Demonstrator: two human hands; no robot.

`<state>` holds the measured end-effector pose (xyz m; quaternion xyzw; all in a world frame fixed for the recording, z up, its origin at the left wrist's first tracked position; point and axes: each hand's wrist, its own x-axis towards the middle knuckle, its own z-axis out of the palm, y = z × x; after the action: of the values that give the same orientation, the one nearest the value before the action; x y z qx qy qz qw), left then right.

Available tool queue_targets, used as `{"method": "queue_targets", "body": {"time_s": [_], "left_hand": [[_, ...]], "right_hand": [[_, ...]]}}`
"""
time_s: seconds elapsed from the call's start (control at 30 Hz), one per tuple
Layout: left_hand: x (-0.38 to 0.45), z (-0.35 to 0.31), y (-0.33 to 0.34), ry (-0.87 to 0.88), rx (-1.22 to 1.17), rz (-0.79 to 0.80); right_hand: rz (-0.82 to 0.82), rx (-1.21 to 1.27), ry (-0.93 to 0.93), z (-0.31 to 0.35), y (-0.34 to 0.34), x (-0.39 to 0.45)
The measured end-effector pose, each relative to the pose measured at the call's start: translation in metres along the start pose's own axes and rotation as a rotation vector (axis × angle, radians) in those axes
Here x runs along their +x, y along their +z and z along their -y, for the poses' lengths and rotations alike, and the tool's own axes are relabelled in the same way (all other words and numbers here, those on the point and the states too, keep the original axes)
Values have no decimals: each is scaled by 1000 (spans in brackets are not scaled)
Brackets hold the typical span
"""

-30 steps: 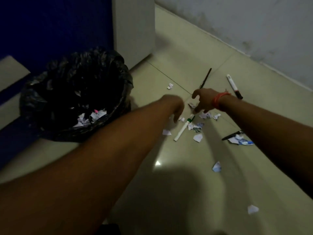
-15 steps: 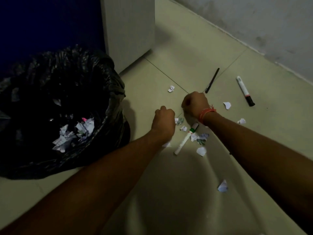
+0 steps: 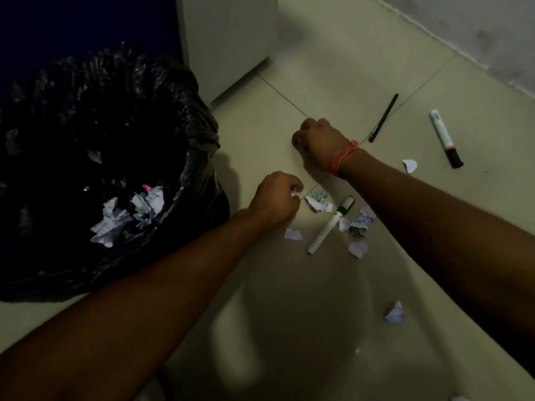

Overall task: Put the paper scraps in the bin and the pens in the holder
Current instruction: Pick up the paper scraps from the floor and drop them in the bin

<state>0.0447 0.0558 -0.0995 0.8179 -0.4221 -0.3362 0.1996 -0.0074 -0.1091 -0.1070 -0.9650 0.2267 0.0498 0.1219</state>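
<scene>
The bin, lined with a black bag, stands at the left and has crumpled paper scraps in it. My left hand is beside its rim, fingers closed on a white paper scrap. My right hand, with an orange wristband, is a closed fist on the floor where a scrap lay earlier. Loose scraps lie around a white marker with a green band. Farther right are a black pen and a white marker with a black cap. No pen holder is in view.
A white cabinet base stands behind the bin. A grey wall runs along the far right. Single scraps lie at the right and near me on the tiled floor.
My view dropped closer to the floor. My left hand closed on a scrap. My right hand moved up-left as a fist onto the scrap near the tile joint.
</scene>
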Motion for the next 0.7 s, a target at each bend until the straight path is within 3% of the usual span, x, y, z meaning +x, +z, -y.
{"method": "queue_targets", "body": {"time_s": [0.1, 0.23, 0.43, 0.53, 0.7], "left_hand": [[-12, -6, -1, 43, 133, 148], [-38, -15, 9, -73, 519, 281], [-75, -7, 44, -206, 504, 85], [-83, -3, 51, -72, 666, -59], [-79, -5, 43, 46, 740, -34]], "right_hand": [[60, -57, -99, 8, -7, -16], [151, -95, -132, 16, -11, -48], [280, -112, -89, 34, -10, -92], [271, -97, -51, 42, -6, -104], [188, -84, -27, 50, 1, -111]]}}
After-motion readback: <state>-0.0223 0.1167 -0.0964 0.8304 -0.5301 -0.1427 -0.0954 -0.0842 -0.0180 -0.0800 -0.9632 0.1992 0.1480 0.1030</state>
